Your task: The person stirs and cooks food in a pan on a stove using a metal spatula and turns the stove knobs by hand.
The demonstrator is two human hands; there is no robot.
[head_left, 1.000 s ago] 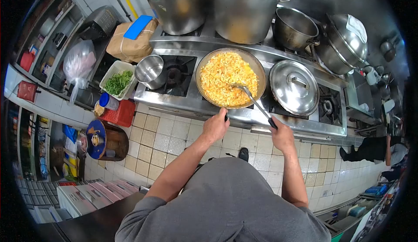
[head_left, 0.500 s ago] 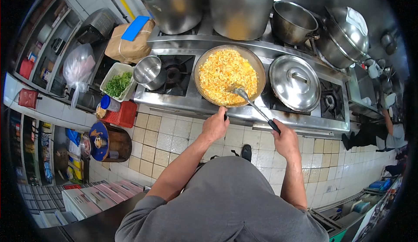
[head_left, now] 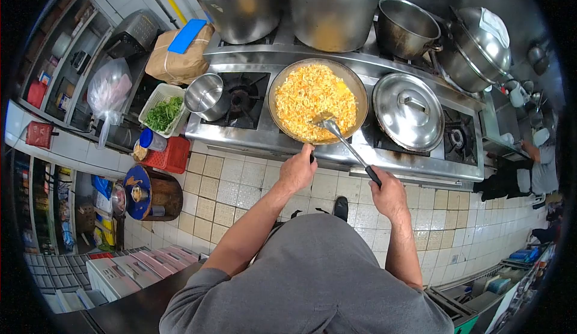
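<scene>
A wide frying pan point(head_left: 364, 102) sits on the front of the stove, filled with loose yellow, orange and white food point(head_left: 312, 96) in small pieces. My left hand point(head_left: 297, 168) is closed around the pan's dark handle at the near side. In my right hand point(head_left: 389, 193) is the black grip of a long metal cooking spoon point(head_left: 347, 141). The spoon slants down to the left, and its head rests in the food near the pan's right front; part of the head is covered. Right of the pan lies a round steel lid point(head_left: 399, 123).
Left of the pan, a small steel pot point(head_left: 207, 98) stands beside a burner point(head_left: 243, 96). Large stockpots point(head_left: 330, 15) line the back. A basket of chopped greens point(head_left: 165, 114) and a red crate point(head_left: 175, 156) are at the left. Another person point(head_left: 523, 174) stands far right.
The spoon's head has shifted slightly left and up in the food. My right hand has moved a little left and down. The left hand still grips the pan handle.
</scene>
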